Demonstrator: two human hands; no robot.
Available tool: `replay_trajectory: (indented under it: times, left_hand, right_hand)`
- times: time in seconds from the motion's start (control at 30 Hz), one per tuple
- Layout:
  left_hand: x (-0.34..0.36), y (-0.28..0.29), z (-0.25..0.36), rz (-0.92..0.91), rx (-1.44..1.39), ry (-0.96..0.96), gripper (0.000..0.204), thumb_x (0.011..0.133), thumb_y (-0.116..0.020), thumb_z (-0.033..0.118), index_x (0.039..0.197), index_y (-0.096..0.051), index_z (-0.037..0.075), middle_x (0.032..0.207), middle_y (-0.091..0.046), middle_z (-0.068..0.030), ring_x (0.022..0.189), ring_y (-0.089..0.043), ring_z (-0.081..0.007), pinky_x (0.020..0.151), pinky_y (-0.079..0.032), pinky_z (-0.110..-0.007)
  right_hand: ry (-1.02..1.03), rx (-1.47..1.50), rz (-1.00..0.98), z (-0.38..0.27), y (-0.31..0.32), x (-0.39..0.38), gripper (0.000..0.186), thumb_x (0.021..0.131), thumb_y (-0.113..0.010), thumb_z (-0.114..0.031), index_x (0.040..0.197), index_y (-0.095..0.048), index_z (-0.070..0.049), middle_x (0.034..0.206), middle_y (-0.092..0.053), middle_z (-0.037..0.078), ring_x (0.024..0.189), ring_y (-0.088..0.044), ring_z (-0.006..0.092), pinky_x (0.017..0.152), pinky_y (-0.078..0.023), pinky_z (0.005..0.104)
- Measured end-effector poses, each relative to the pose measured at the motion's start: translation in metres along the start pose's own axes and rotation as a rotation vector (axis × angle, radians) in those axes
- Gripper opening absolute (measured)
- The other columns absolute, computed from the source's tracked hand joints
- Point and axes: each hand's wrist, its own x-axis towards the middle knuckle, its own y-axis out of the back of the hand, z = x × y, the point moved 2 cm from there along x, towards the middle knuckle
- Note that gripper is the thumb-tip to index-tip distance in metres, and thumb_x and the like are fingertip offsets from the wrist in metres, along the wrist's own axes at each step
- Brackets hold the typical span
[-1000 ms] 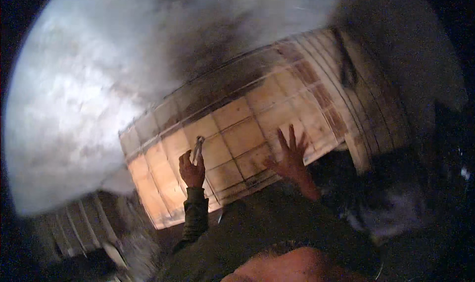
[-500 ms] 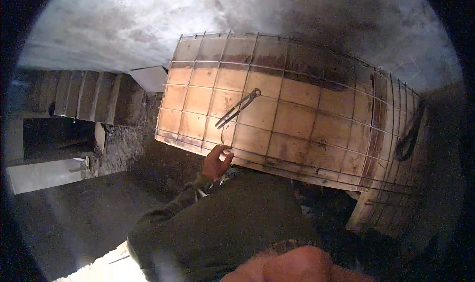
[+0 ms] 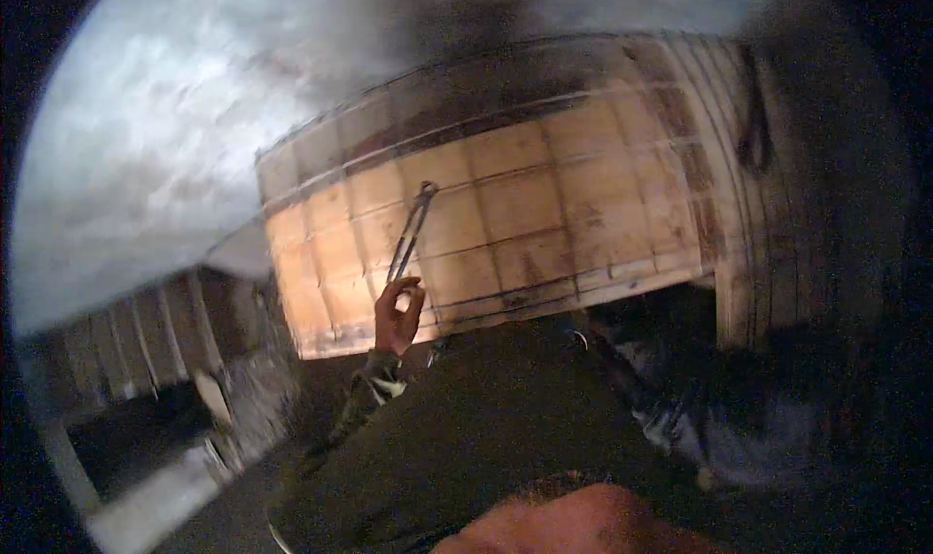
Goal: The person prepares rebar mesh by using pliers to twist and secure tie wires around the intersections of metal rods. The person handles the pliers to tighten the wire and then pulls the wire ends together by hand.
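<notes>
My left hand (image 3: pixel 397 319) is raised at the lower edge of a wooden panel with wire mesh (image 3: pixel 520 199). Its fingers and thumb curl together around a small pale spot, too blurred to name. Just above the fingertips are the handle ends of long-handled pincers (image 3: pixel 413 225), which slant against the mesh with their jaws up. Whether the fingers touch those handles, I cannot tell. My right hand does not show.
Thin bars cross the panel in a grid and continue round its right side, where a dark strap or loop (image 3: pixel 753 117) hangs. Mottled grey surface (image 3: pixel 165 117) lies behind. At the left are ribbed dark boards (image 3: pixel 126 340) and a pale slab (image 3: pixel 160 496). The right side is very dark.
The view has swung and tilted, so the panel now slopes up to the right. In the picture, my left hand is closer to the pincers' handle ends, which stand steeper.
</notes>
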Motion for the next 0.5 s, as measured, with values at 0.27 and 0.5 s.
replay_trajectory:
  times: [0.27, 0.5]
  left_hand:
    - [0.079, -0.032, 0.024, -0.028, 0.041, -0.211, 0.023, 0.087, -0.062, 0.016, 0.105, -0.062, 0.001, 0.096, -0.064, -0.0073, 0.088, -0.059, -0.0153, 0.079, -0.046, -0.029]
    - [0.162, -0.195, 0.166, -0.376, -0.016, -0.621, 0.018, 0.086, -0.061, 0.009, 0.103, -0.061, 0.001, 0.095, -0.064, -0.0110, 0.093, -0.060, -0.0165, 0.079, -0.048, -0.029]
  right_hand:
    - [0.152, 0.105, 0.556, -0.103, 0.051, 0.045, 0.046, 0.079, -0.066, -0.026, 0.116, -0.050, -0.003, 0.099, -0.056, 0.020, 0.090, -0.054, 0.0403, 0.073, -0.045, 0.0443]
    - [0.129, 0.004, 1.113, -0.140, 0.212, 0.206, 0.048, 0.083, -0.059, -0.035, 0.119, -0.052, -0.004, 0.119, -0.054, 0.024, 0.103, -0.055, 0.0437, 0.086, -0.048, 0.0434]
